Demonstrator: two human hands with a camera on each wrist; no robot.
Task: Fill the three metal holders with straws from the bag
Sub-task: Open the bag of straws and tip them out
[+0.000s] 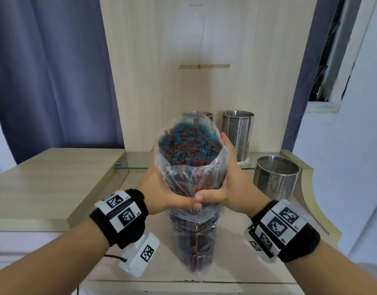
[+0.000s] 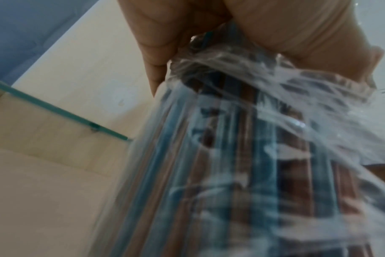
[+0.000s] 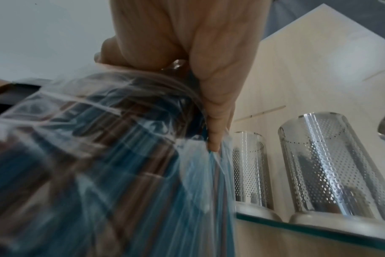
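Observation:
A clear plastic bag (image 1: 194,226) packed with blue and red straws (image 1: 187,143) stands upright in front of me, its mouth open at the top. My left hand (image 1: 162,188) and right hand (image 1: 228,184) wrap round its upper part from both sides, thumbs meeting at the front. Both wrist views show the bag (image 2: 242,156) (image 3: 99,156) pressed against the palm. Three perforated metal holders stand behind: one (image 1: 238,135) on a glass shelf, one (image 1: 276,177) lower right, one (image 1: 204,115) mostly hidden behind the bag.
A raised wooden counter (image 1: 51,184) lies to the left. The glass shelf (image 1: 138,161) runs along a wooden back panel (image 1: 204,60). Purple curtains (image 1: 51,71) hang on both sides. A white wall is at the right.

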